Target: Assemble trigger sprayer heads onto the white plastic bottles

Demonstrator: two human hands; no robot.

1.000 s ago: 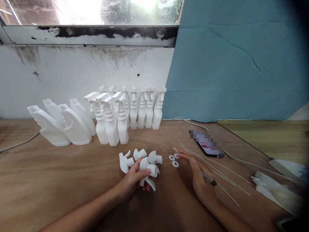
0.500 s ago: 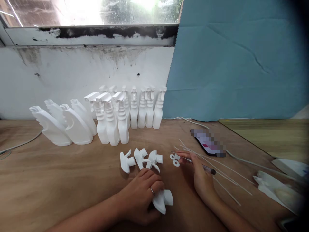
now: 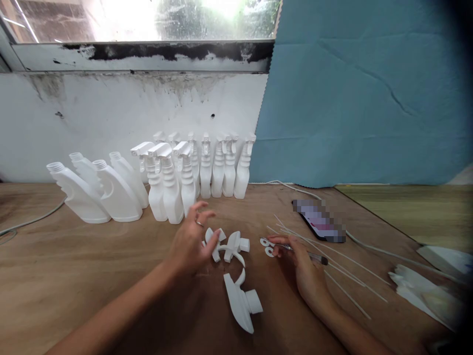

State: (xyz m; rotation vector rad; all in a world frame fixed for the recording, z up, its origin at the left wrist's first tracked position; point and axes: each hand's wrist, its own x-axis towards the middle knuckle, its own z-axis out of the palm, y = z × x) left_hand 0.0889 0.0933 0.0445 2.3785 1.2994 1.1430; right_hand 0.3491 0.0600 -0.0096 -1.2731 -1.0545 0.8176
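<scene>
My left hand point(image 3: 190, 236) is open with fingers apart, raised over the table behind nothing but beside two white trigger spray heads. One spray head point(image 3: 233, 245) lies with its trigger toward me; another is partly covered by my left thumb. A larger-looking spray head point(image 3: 240, 303) rests on its side nearer to me, touched by neither hand. My right hand point(image 3: 301, 261) is closed around a slim pen point(image 3: 317, 258) with a clear barrel and dark end. Its tip is near small white ring washers point(image 3: 269, 252), partly hidden by my fingers.
Several thin white tubes point(image 3: 340, 264) lie under and beyond my right hand. A phone point(image 3: 318, 222) is behind them. White spray bottles with heads point(image 3: 172, 192) and open-necked bottles point(image 3: 120, 197) stand at the back. A plastic bag point(image 3: 417, 291) lies at the right.
My left hand has let go of the near spray head, which now lies on the table, and has moved up and left with fingers spread. My right hand has barely moved.
</scene>
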